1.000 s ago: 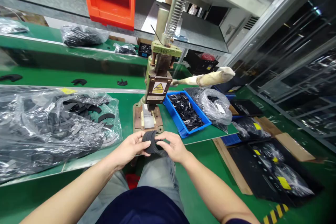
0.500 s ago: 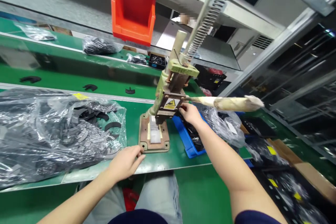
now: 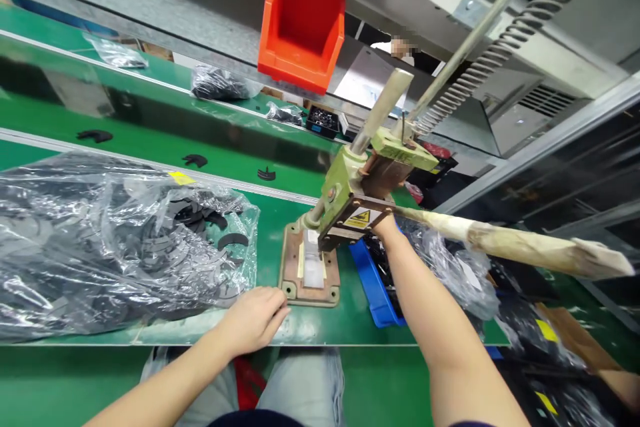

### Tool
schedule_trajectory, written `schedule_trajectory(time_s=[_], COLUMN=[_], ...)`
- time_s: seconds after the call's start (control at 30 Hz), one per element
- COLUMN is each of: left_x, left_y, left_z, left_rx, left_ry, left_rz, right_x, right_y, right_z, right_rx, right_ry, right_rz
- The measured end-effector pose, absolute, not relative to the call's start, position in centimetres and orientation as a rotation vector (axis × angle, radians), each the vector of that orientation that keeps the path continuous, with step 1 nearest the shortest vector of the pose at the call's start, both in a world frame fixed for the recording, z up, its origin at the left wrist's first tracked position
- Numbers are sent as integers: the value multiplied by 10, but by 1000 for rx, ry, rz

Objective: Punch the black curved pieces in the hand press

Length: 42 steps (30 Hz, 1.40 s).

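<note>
My left hand [image 3: 257, 319] rests at the bench's front edge, its fingers curled together beside the near left corner of the press base [image 3: 289, 290]. Whether anything is inside those fingers is hidden. Behind the head of the green hand press [image 3: 345, 180], my right hand [image 3: 386, 225] reaches over the blue bin [image 3: 367, 280] of dark parts; the press covers its fingers. A pale block [image 3: 313, 270] sits on the base under the press head. The press's wrapped lever [image 3: 520, 240] sticks out to the right above my right forearm.
A large clear bag [image 3: 125, 247] of curved black pieces lies on the left. Several black pieces [image 3: 195, 160] lie on the green strip behind. A red bin [image 3: 303, 27] hangs above. More plastic bags [image 3: 445, 253] are at right. Two people are at the back.
The view has shifted, so the press appears farther right and tilted. My right hand has gone deeper behind the press head, hiding its fingers. My left hand stays by the base corner.
</note>
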State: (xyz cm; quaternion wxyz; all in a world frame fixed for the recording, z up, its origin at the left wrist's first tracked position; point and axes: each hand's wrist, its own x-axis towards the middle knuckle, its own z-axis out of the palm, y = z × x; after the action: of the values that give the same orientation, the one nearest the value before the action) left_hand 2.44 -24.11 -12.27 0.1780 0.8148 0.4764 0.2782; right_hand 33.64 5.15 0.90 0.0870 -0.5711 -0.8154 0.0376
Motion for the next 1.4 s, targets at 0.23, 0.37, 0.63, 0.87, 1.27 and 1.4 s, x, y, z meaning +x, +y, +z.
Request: schedule_trajectory(time_s=[0.23, 0.37, 0.63, 0.87, 1.27, 1.4], left_x=[24, 24, 26, 28, 27, 22], left_y=[-241, -243, -250, -252, -254, -253], left_z=[-121, -120, -122, -124, -126, -133], left_rx=[2308, 2305, 2302, 2301, 2289, 2309], left_ry=[1326, 1343, 1403, 1402, 1439, 1411], left_rz=[802, 823, 833, 780, 730, 793], right_x=[442, 454, 451, 465, 456, 459], right_y=[-31, -62, -81, -99, -107, -112], right_z=[4, -17, -27, -28, -32, -29], right_rx=[-2113, -2133, -2151, -2123, -1996, -1858], right_ry=[-2434, -2470, -2372, -2308, -2225, -2048], right_rz=[222, 215, 103, 132, 233, 195])
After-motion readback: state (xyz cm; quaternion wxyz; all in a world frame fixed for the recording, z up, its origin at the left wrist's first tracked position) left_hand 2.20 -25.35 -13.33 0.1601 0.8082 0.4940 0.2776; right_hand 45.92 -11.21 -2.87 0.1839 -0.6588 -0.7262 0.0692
